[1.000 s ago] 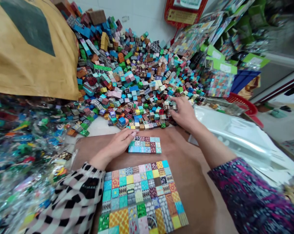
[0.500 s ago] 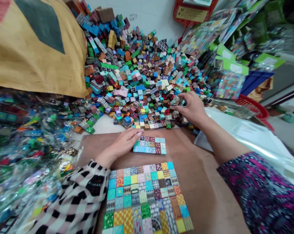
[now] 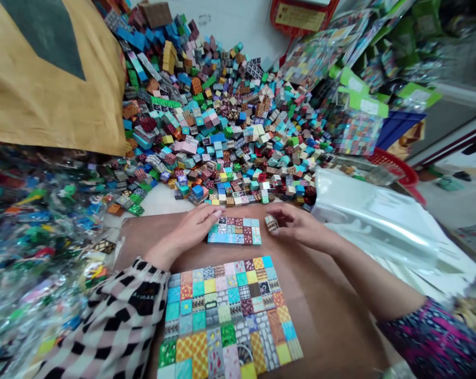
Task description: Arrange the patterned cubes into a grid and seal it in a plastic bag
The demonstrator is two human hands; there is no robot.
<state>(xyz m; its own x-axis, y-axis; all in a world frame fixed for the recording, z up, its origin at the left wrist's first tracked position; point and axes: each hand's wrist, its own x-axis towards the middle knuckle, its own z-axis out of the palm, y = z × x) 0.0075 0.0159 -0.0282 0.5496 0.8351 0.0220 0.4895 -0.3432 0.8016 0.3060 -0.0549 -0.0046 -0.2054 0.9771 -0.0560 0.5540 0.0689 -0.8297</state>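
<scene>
My right hand [image 3: 301, 225] pinches a small patterned cube [image 3: 271, 223], held just right of a small block of cubes [image 3: 238, 231] laid in rows on the brown board [image 3: 320, 295]. A narrow gap separates the cube from that block. My left hand [image 3: 196, 226] lies at the block's left end, fingers extended together along its far left corner. Closer to me sits a larger rectangle of many-coloured cubes [image 3: 226, 316], packed edge to edge, with neither hand on it.
A big heap of loose cubes [image 3: 222, 126] rises against the wall behind the board. Plastic-wrapped pieces [image 3: 36, 252] spread at left, below a yellow cloth [image 3: 56, 95]. Clear plastic bags [image 3: 376, 216], a red basket [image 3: 399, 168] and green-topped packs [image 3: 360, 116] stand at right.
My right hand has come back from the heap's edge toward me, bringing a small cube beside the small block. My left hand stays at the block. The view has shifted slightly.
</scene>
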